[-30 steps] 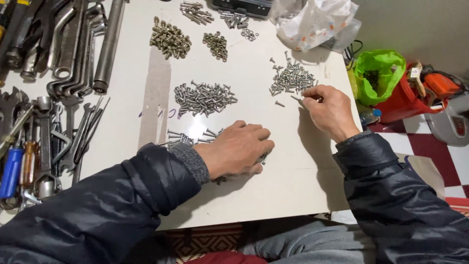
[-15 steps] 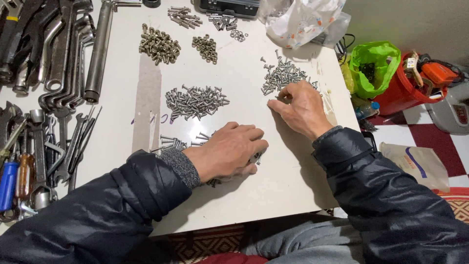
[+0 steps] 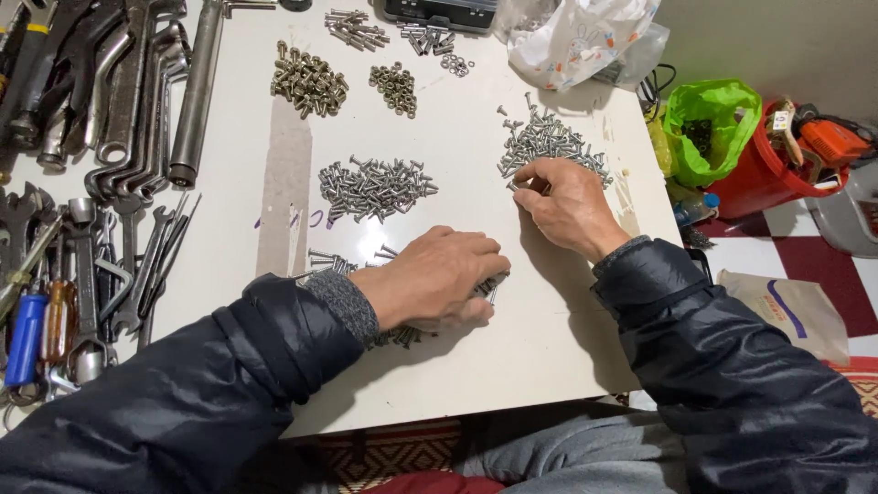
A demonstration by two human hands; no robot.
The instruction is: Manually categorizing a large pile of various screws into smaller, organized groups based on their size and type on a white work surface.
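My left hand [image 3: 439, 279] lies palm down on a pile of small screws [image 3: 398, 337] near the front of the white table [image 3: 512, 366], covering most of it. My right hand [image 3: 562, 203] rests at the near edge of another pile of silver screws [image 3: 547, 139] at the right, fingertips touching the screws. Whether it pinches one I cannot tell. A third screw pile [image 3: 375, 186] lies between and beyond the hands. Both arms wear dark padded sleeves.
Heaps of brass-coloured nuts [image 3: 308, 82] and bolts [image 3: 352, 27] lie at the back. Spanners and wrenches [image 3: 110, 110] and screwdrivers [image 3: 27, 329] fill the left side. A white plastic bag [image 3: 585, 37] sits at the back right; a green bag [image 3: 709, 123] and red tub [image 3: 764, 174] stand on the floor.
My right hand has moved left and back from the table's right edge to the right screw pile. My left hand stayed on its pile.
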